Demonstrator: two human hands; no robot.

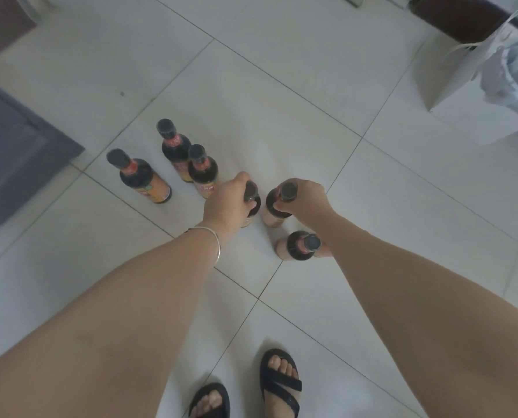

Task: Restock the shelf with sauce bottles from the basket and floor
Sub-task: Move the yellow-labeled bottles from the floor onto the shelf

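Left hand (226, 203) gripping bottle neck (250, 191), right hand (307, 199) gripping neighbouring bottle (271, 206)

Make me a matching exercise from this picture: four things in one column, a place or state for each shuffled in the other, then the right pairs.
Column one
1. left hand
2. bottle nearest the person
3. white paper bag
4. black sandals

Column two
a. top right of the view
b. grips another bottle by the neck
c. bottom edge, on the feet
d. upright on the floor, held by no hand

Pairs: 1-b, 2-d, 3-a, 4-c
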